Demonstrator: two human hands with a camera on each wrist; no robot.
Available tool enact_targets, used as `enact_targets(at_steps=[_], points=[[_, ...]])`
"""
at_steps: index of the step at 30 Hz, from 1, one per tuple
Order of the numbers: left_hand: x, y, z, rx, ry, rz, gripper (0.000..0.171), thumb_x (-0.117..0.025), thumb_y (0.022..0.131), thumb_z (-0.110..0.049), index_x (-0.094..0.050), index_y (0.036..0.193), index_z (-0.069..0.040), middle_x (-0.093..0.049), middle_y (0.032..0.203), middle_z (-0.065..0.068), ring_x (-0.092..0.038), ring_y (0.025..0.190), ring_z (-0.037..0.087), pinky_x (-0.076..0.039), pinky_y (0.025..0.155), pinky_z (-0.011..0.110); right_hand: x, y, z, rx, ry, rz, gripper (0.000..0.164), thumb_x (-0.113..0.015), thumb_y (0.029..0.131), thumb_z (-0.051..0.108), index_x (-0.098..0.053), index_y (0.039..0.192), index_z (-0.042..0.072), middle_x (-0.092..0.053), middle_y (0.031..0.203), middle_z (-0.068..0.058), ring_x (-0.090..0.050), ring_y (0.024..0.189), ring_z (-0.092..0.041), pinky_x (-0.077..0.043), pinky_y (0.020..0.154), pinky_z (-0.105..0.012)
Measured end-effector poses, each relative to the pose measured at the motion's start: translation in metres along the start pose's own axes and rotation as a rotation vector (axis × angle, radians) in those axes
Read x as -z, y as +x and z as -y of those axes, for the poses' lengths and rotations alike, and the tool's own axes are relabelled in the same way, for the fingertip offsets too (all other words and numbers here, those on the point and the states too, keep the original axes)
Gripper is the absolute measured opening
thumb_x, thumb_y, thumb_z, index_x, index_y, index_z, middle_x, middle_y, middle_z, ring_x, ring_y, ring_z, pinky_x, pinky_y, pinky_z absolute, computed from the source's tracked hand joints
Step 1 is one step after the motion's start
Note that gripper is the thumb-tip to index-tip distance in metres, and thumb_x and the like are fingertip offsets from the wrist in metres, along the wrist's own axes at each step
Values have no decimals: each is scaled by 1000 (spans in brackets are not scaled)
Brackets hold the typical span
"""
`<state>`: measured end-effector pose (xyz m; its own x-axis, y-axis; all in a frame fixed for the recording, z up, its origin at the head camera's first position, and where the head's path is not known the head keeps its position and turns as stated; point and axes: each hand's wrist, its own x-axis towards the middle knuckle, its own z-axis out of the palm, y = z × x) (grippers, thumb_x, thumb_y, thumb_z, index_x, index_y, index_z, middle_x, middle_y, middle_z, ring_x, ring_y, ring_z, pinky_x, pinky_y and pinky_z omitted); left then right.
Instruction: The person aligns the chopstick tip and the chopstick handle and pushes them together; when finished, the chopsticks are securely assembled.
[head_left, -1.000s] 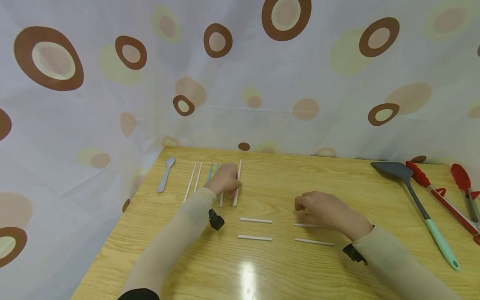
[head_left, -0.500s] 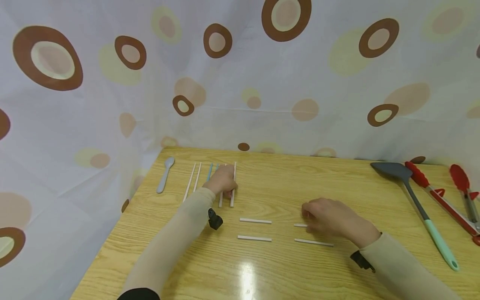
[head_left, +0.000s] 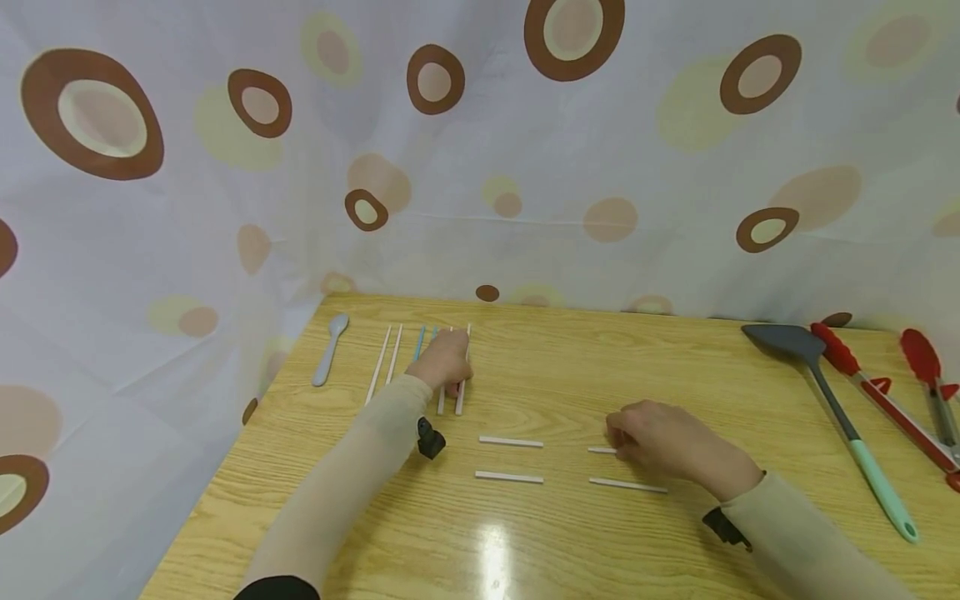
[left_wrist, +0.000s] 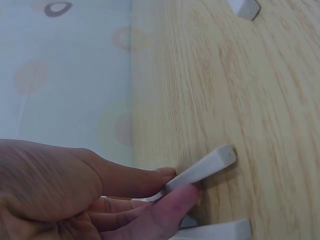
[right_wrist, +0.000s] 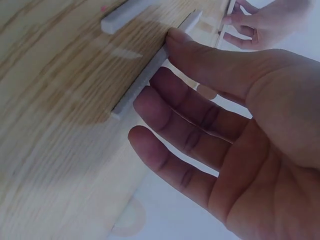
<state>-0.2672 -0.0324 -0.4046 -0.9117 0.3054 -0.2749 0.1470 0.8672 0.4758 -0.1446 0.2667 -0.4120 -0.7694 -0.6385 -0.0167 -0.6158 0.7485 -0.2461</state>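
My left hand pinches a white chopstick between thumb and fingertips, at the right end of a row of chopsticks at the far left. Just beside it lies another white chopstick; a blue pair and two more white chopsticks are further left, partly hidden by the arm. My right hand has thumb and fingers on either side of a short white stick, pinching it low over the table. A second short stick lies in front, and two others lie to the left.
A grey spoon lies at the table's left edge. On the right are a dark turner with a mint handle and two red-tipped tongs. A patterned cloth hangs behind the wooden table.
My left hand has shifted the white chopstick leftward, closer to the one beside it. The right hand has moved slightly right and nearer, onto the short white stick.
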Motion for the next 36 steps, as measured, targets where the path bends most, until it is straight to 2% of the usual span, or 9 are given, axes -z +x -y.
enact_targets(at_steps=[5,12,16,19,21,24,29,33,36], points=[[-1,-1,-1,13,-7,-4,37,-55,86,0,-44,120,9,-31,126,33,-61,48,21,-50,46,26,-2,-1,0,-26,-12,8,19,-70,79,12,-53,76,19,-45,71,12,-40,59,-5,-34,50,-24],[-3,-5,-3,22,7,-18,36,-53,87,2,-45,121,8,-30,127,34,-60,47,21,-49,44,26,-2,-3,1,-63,-33,3,17,-69,80,13,-54,80,19,-45,75,10,-43,62,-4,-38,52,-25],[-2,-14,-10,-59,93,-101,18,-55,85,2,-54,103,7,-53,101,24,-53,44,15,-44,41,22,3,-4,0,-62,-21,-20,14,-67,82,10,-55,82,18,-48,77,10,-47,64,-5,-41,54,-26],[0,-25,-25,-150,185,-154,6,-58,86,-5,-56,86,1,-56,73,9,-47,47,12,-41,43,21,8,-5,-2,-33,-19,-59,14,-65,83,8,-54,84,17,-51,78,10,-48,65,-6,-41,54,-26],[0,-33,-37,-207,225,-138,12,-61,87,-12,-55,82,-3,-53,65,3,-48,49,11,-41,44,21,11,-5,-4,-20,-18,-78,14,-64,84,8,-52,86,16,-52,76,9,-48,62,-5,-41,53,-25],[-4,-46,-51,-291,275,-47,17,-64,86,-23,-57,84,-7,-54,69,-2,-51,56,9,-43,50,22,16,-5,-4,-5,-17,-94,14,-63,85,9,-50,88,14,-50,69,10,-42,55,-2,-37,50,-23],[-20,-61,-57,-396,370,97,23,-68,82,-27,-59,96,-11,-56,81,-4,-52,72,10,-43,58,24,19,-3,-5,12,-54,-147,19,-66,82,6,-52,94,14,-53,68,8,-47,55,-3,-39,49,-22],[-32,-67,-58,-423,425,101,26,-73,77,-27,-59,95,-13,-58,86,-4,-53,75,10,-44,58,25,23,-3,-4,-41,-55,-145,19,-68,80,8,-60,96,15,-61,78,6,-57,66,-8,-45,54,-26],[-40,-71,-57,-441,454,78,24,-73,77,-26,-57,90,-14,-56,81,-5,-53,73,10,-44,56,26,26,-2,-3,-77,-81,-163,16,-71,78,11,-66,92,17,-63,80,7,-57,65,-8,-46,53,-28]])
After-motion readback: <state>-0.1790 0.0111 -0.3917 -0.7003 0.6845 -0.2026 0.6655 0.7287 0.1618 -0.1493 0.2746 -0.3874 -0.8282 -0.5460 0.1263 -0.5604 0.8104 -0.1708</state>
